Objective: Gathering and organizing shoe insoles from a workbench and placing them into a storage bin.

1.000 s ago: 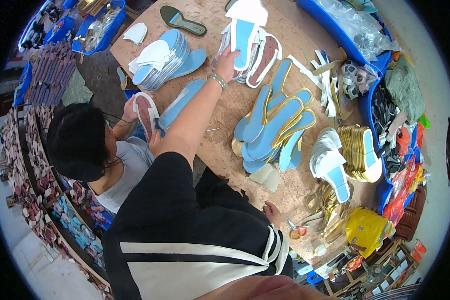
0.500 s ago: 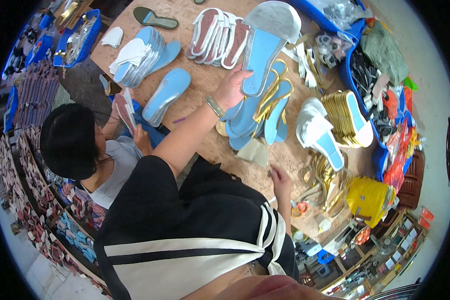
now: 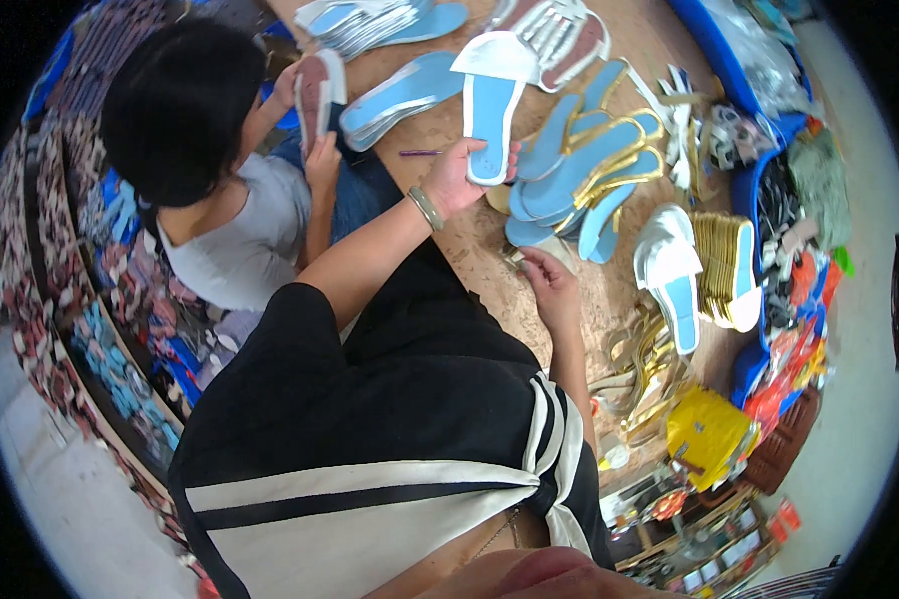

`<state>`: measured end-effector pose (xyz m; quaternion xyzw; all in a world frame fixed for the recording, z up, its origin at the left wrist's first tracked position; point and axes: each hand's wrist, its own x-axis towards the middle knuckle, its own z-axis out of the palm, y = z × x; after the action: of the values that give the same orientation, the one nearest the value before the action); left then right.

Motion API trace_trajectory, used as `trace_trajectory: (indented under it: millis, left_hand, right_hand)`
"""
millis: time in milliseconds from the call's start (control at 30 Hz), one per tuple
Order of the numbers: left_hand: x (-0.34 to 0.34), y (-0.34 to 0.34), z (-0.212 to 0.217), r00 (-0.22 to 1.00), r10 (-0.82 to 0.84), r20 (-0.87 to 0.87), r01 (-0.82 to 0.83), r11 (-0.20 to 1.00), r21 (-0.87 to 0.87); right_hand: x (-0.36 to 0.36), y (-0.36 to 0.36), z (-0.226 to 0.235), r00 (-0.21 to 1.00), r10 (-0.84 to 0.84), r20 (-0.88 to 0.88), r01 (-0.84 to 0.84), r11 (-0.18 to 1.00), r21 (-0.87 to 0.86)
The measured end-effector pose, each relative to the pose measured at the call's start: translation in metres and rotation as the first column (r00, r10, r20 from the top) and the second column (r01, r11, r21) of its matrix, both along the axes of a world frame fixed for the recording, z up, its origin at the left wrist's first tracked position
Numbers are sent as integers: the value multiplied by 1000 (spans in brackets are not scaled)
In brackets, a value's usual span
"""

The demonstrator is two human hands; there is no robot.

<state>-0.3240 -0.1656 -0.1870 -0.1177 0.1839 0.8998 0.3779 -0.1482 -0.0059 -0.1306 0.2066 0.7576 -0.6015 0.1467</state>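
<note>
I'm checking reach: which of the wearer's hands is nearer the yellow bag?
Right. The right hand is up and left of the yellow bag in the picture; the left hand is farther off that way, holding a white and blue slipper.

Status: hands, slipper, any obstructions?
Left hand gripping white-and-blue slipper. Right hand nearer the body, grip unclear. Gold-edged soles heaped right of slipper, apparently not blocking.

The left hand (image 3: 455,182) has drawn a sandal (image 3: 491,100) back and the right hand (image 3: 549,280) has neared the beige pad (image 3: 561,252).

Table (image 3: 609,290); gold-edged blue soles (image 3: 561,186); golden straps (image 3: 656,371)
</note>
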Motion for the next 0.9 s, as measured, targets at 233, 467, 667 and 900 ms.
trace_trajectory:
  millis: [233,467,667,900]
  left_hand:
    - [65,-35,29,992,-129,-18,126,984,-123]
    - [145,-25,54,874,-483,-46,484,863,142]
    - [165,-5,52,828,-511,-230,436,846,-307]
    - [183,33,127,949,-177,-259,201,977,70]
  right_hand:
    - [-18,-26,-1,991,-6,-132,14,998,63]
    - [-18,-28,32,961,-277,-22,148,577,-803]
    - [45,-1,44,879,58,-473,245,797,553]
    - [125,-1,72,896,20,-443,380,480,791]
